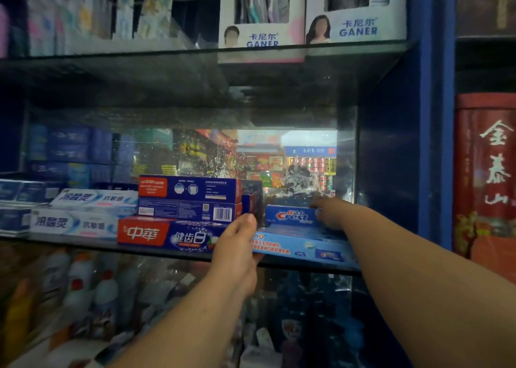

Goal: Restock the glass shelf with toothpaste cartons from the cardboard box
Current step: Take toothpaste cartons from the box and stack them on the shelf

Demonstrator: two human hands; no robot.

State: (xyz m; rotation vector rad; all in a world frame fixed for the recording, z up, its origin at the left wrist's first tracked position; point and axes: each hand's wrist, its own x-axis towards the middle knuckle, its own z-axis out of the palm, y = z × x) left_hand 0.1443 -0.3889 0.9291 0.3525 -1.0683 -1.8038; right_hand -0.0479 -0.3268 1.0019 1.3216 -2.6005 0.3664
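Observation:
The glass shelf [173, 251] carries stacked toothpaste cartons. A red and blue stack [178, 216] stands in the middle, white cartons [83, 214] to its left. At the right lies a light blue carton [304, 246], its front edge over the shelf lip, with a blue Crest carton [290, 215] on top. My left hand [237, 247] grips the light blue carton's left end. My right hand [329, 212] holds the right end of the Crest carton, deep in the shelf. The cardboard box is out of view.
A mirror back panel [293, 166] reflects the shop. Above, another glass shelf [349, 46] holds toothbrush display boxes [354, 10]. A blue upright [435, 116] bounds the shelf on the right, with red tins [485, 172] beyond. Bottles [92, 292] stand on the level below.

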